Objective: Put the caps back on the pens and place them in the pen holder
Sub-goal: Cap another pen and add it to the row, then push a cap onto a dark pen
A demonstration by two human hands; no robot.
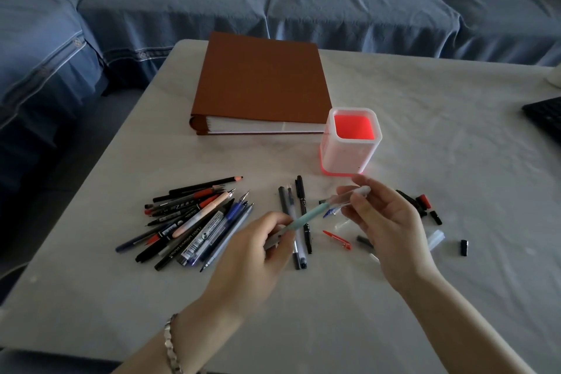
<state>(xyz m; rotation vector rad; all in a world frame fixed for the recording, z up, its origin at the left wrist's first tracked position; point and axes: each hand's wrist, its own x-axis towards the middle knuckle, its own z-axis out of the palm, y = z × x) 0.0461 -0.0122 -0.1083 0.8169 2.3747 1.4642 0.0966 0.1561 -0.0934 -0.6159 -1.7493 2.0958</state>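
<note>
My left hand (261,247) grips the rear end of a pale green pen (309,215) that slants up to the right. My right hand (385,222) pinches a clear cap (349,196) at the pen's tip end. A pile of several uncapped pens (194,222) lies to the left on the table. Three capped dark pens (299,218) lie under the held pen. Loose caps, black (435,217), red (337,239) and clear (435,238), are scattered to the right. The white pen holder (350,158), red inside, stands behind my hands with no pens in it.
A brown binder (261,82) lies at the back of the white table (455,130), touching the holder's left side. A dark keyboard corner (543,117) shows at the right edge. A blue sofa (212,0) runs behind and to the left.
</note>
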